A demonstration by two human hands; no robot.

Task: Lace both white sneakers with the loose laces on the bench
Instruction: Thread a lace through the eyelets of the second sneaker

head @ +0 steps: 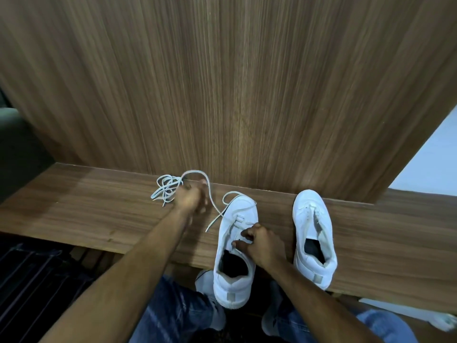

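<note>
Your left hand [191, 198] closed round white flat lace [210, 194], drawing it up off tangled lace bundle [165, 188]. Your right hand [259, 243] pinches tongue edge of near white leather sneaker [235, 246], steadying it on wooden surface [99, 206]. Second white sneaker [312, 233] upright to right, unlaced. Pull slack gently, keep lace flat, even both ends before next eyelet.

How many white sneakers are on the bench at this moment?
2. One sneaker sits centre, its heel overhanging the bench's front edge, with the right hand on it; the other sneaker stands untouched to its right.
</note>
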